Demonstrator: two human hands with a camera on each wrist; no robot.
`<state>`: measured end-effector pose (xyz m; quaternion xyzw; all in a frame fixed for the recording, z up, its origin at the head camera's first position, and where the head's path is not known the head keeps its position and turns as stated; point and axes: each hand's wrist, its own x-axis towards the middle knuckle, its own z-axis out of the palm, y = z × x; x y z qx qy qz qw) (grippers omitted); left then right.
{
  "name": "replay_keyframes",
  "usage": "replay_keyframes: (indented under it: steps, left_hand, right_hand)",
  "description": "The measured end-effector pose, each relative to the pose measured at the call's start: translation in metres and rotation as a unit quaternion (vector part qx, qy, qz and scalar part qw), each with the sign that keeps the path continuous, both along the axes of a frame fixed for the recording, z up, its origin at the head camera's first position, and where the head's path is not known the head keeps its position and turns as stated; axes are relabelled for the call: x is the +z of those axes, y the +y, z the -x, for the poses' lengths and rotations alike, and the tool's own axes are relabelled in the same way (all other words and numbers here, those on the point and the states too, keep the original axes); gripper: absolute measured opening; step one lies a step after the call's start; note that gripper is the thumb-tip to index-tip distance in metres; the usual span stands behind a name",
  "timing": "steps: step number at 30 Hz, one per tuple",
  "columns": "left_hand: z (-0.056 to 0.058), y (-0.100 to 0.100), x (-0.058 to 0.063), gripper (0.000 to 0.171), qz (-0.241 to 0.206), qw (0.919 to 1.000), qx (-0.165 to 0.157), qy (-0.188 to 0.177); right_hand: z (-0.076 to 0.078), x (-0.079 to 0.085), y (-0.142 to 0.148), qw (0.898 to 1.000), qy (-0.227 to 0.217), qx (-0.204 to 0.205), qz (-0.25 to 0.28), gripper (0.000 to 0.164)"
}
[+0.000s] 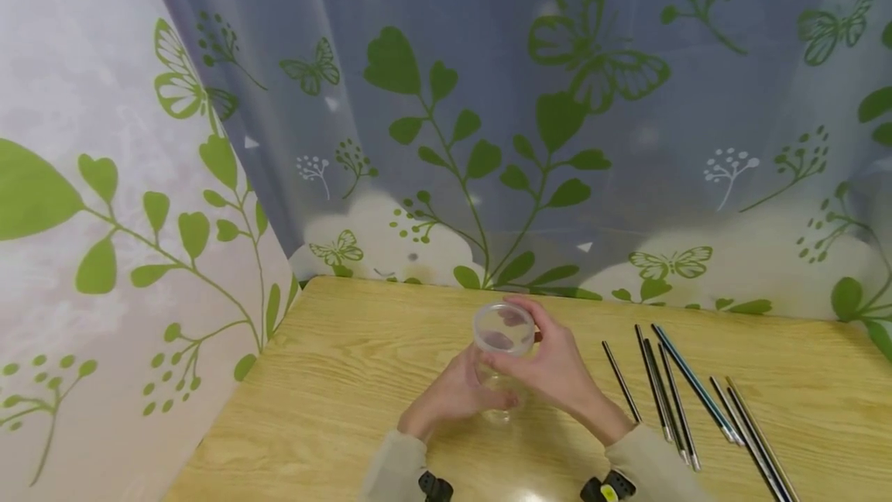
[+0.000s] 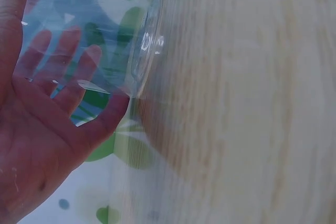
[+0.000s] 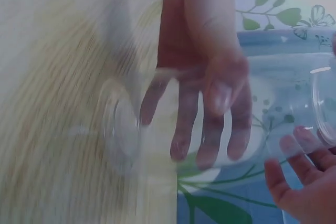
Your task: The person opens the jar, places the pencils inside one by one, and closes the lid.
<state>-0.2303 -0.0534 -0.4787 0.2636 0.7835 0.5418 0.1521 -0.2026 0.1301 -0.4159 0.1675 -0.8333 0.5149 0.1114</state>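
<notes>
A clear, see-through jar [image 1: 496, 379] with a whitish round rim or lid [image 1: 503, 329] stands about upright between both hands, its base at or just above the table. My left hand [image 1: 456, 390] holds the jar's body from the left, fingers round the far side, as the left wrist view shows through the clear wall [image 2: 110, 14]. Around the top, my right hand [image 1: 547, 359] grips the rim, thumb in front and fingers behind. Whether the top is covered I cannot tell. In the right wrist view the jar's base [image 3: 121, 129] is blurred.
Several slim pencil-like sticks, mostly black with silvery ends [image 1: 669, 397] and one blue [image 1: 697, 383], lie on the wood-grain table [image 1: 334, 362] at the right. Patterned curtains [image 1: 446, 215] with leaves and butterflies hang behind and at the left.
</notes>
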Motion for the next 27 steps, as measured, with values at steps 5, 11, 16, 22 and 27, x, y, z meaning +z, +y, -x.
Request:
replay_keyframes:
  steps: [5, 11, 16, 22, 27]
  left_hand:
    - [0.001, 0.001, 0.001, 0.088, 0.008, 0.9999, 0.011, 0.000]
    - [0.001, 0.001, 0.002, 0.087, 0.004, 1.0000, 0.001, -0.005]
    - [0.003, -0.002, 0.002, 0.090, -0.013, 0.9994, -0.019, -0.027]
    - [0.006, -0.002, 0.001, 0.086, -0.020, 0.9988, -0.031, -0.031]
    - [0.004, -0.002, 0.000, 0.079, -0.017, 0.9993, -0.022, -0.024]
  right_hand:
    - [0.005, 0.000, 0.000, 1.000, 0.000, 0.015, 0.023, 0.070]
    - [0.013, -0.003, 0.006, 0.998, -0.004, 0.058, 0.024, 0.067]
    - [0.019, -0.003, 0.012, 0.994, -0.015, 0.108, 0.031, 0.065]
    - [0.020, 0.000, 0.018, 0.983, -0.046, 0.164, 0.066, 0.071]
    - [0.014, -0.005, 0.019, 0.987, -0.020, 0.136, 0.088, 0.077]
